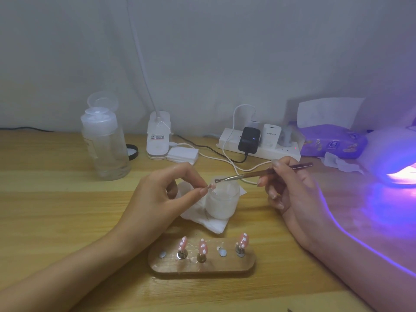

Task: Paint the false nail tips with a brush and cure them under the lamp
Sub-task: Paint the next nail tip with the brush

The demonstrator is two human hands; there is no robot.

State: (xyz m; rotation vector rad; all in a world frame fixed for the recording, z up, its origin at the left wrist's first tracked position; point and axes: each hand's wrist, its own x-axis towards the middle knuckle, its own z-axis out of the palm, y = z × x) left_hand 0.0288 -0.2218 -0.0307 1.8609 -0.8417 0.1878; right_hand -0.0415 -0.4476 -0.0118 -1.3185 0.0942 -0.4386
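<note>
Over the jar a nail tip is pinched by the left hand — held steady, probably, for the brush, which is gripped like a pen by the right hand.

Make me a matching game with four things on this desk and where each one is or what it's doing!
Things
1. tall clear plastic bottle
2. small frosted white jar
3. brown oval wooden stand
4. thin metal brush

Places or states
A. held in the right hand
B. stands on a white tissue
C. holds three pink nail tips
D. stands at the far left, cap flipped open

Pairs: 1-D, 2-B, 3-C, 4-A
</note>
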